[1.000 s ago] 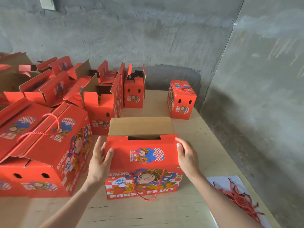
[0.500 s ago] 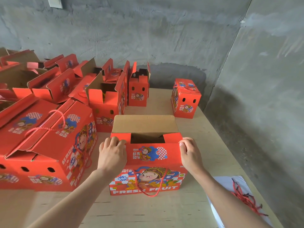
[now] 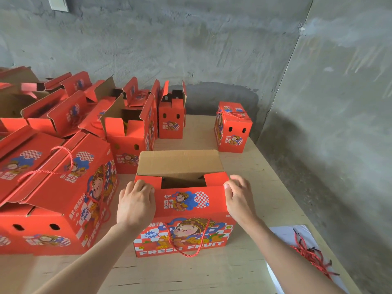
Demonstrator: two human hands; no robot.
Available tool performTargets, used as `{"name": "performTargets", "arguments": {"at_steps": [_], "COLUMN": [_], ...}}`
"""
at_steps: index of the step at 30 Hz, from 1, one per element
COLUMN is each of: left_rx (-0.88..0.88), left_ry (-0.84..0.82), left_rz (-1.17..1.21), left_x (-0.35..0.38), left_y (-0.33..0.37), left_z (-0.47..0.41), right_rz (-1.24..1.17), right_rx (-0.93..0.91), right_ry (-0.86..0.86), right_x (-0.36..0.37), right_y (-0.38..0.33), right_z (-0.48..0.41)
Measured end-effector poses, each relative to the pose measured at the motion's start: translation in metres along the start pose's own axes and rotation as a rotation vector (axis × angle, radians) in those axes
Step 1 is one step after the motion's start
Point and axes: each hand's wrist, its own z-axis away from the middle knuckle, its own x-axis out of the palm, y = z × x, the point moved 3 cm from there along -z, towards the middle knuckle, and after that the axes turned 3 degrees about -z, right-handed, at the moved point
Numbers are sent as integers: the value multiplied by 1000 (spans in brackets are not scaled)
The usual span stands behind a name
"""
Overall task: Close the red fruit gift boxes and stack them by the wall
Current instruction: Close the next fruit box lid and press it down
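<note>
At the near edge of the table (image 3: 212, 274) the open gift box (image 3: 186, 205) stands upright, its lid not yet shut. The left hand (image 3: 135, 203) curls its fingers over the left top corner of the front flap. The right hand (image 3: 239, 198) pinches the right top corner between thumb and bent fingers. Neither hand holds anything else.

The rope handle (image 3: 192, 250) hangs loose down the front and could snag under the base or on a wrist once the box is lifted. If one corner is pressed ahead of the other, the flap may buckle. The brown back flap (image 3: 179, 163) leans away and could spring open again if it is not tucked squarely. The big neighbouring box (image 3: 63, 194) sits just beside the left forearm, where it could easily be knocked. The red cords (image 3: 311, 254) on the white sheet (image 3: 283, 232) lie near the right forearm and could be dragged off the edge.

Farther back, one closed box (image 3: 233, 128) stands by the wall (image 3: 191, 49), with its cord lying across the top (an uneven seat for stacking).

The held box's interior is dark, so its contents cannot be told. The left fingertips are hidden behind the flap. The unclosed boxes (image 3: 131, 132) at far left run out of frame.
</note>
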Motion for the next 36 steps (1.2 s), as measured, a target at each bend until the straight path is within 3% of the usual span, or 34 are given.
{"name": "performTargets", "arguments": {"at_steps": [3, 5, 11, 16, 22, 25, 31, 34, 36], "left_rx": [2, 6, 39, 129, 108, 86, 206, 165, 101], "left_ry": [0, 12, -44, -77, -62, -223, -497, -514, -473], "left_rz": [6, 4, -46, -35, -5, -23, -154, -131, -85], "left_x": [-1, -4, -3, -6, -4, 4, 12, 16, 17], "left_y": [1, 3, 5, 6, 4, 0, -4, -4, -1], "left_z": [2, 3, 3, 3, 5, 2, 1, -3, -9], "right_rz": [215, 205, 283, 175, 213, 106, 349, 351, 342], "right_rx": [-138, -200, -169, -188, -172, -141, -8, 13, 0], "right_ry": [-145, -220, -235, -235, -223, -299, -712, -746, -676], "right_x": [5, 9, 22, 24, 26, 26, 37, 37, 35], "right_y": [-10, -15, -28, -30, -27, -27, -23, -24, -25], "right_z": [-2, -1, -7, -9, -9, -6, -13, -17, -20]}}
